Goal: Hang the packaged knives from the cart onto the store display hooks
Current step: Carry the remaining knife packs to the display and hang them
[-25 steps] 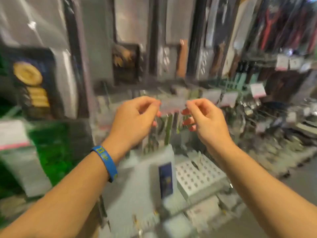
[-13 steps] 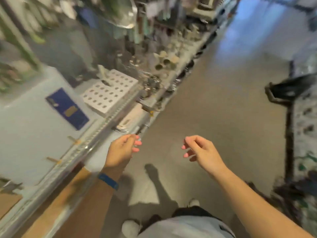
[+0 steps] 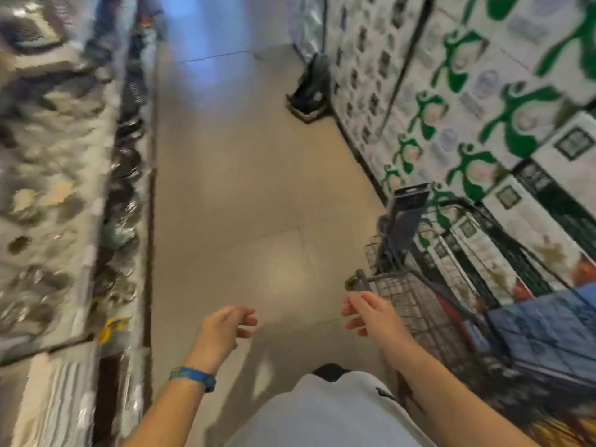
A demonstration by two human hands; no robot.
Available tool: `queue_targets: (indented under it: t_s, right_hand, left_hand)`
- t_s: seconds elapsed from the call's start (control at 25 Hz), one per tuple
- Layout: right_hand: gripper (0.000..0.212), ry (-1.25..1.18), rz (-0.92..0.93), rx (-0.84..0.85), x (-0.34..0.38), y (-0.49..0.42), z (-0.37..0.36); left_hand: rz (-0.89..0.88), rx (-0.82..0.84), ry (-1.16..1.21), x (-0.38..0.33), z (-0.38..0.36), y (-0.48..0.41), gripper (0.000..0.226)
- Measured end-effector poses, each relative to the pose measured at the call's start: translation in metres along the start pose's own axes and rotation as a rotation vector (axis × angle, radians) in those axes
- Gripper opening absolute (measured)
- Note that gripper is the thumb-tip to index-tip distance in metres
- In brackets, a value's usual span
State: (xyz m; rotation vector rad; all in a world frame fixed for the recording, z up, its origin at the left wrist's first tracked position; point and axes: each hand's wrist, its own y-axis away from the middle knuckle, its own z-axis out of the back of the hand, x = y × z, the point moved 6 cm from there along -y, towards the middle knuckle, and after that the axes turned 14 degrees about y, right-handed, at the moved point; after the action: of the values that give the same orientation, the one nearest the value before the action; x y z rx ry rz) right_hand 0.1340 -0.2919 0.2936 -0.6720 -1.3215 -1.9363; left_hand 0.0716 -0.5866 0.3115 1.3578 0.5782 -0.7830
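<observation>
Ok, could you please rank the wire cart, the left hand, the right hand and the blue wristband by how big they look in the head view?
1. wire cart: largest by far, though partly cut off by the frame.
2. left hand and right hand: they look alike, so unranked.
3. blue wristband: smallest.

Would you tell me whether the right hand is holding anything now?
Empty: the right hand is loosely curled beside the cart, gripping nothing.

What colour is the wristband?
Blue, with small yellowish-green marks. The wristband shows in the head view, on the left wrist.
</observation>
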Motion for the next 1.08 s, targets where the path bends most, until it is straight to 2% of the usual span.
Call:
queue_targets:
  t_s: [0.12,0.32,0.48,0.56,0.68,0.8,0.84,0.96,1.08]
  right_hand:
    - [0.023,-0.071,-0.108,-0.109,-0.021,-0.019,0.044]
    - [0.019,-0.098,-0.161,-0.217,-0.028,-0.056,0.077]
    - [0.022,-0.242,-0.250,-0.375,-0.040,-0.082,0.098]
    - [0.021,-0.313,-0.325,-0.459,-0.041,-0.088,0.103]
    - [0.021,-0.404,-0.453,-0.557,-0.037,-0.091,0.096]
    - [0.021,-0.515,-0.549,-0.648,-0.034,-0.101,0.081]
    - [0.021,-0.537,-0.556,-0.668,-0.031,-0.106,0.078]
    - [0.019,-0.606,-0.558,-0.708,-0.024,-0.129,0.084]
    - [0.020,-0.639,-0.556,-0.721,-0.022,-0.140,0.092]
  left_hand:
    - [0.007,0.111,-0.082,-0.038,-0.064,-0.023,0.023]
    - [0.003,0.353,-0.251,-0.075,-0.169,-0.076,0.025]
    - [-0.009,0.560,-0.389,-0.092,-0.243,-0.134,0.026]
    - [0.041,0.635,-0.460,-0.098,-0.281,-0.166,0.024]
    - [0.017,0.676,-0.523,-0.108,-0.332,-0.210,0.017]
    - [-0.057,0.668,-0.548,-0.124,-0.395,-0.258,0.049]
    - [-0.076,0.685,-0.578,-0.127,-0.416,-0.270,0.053]
    - [-0.148,0.763,-0.773,-0.122,-0.465,-0.287,0.054]
    - [-0.271,0.741,-0.873,-0.122,-0.480,-0.291,0.051]
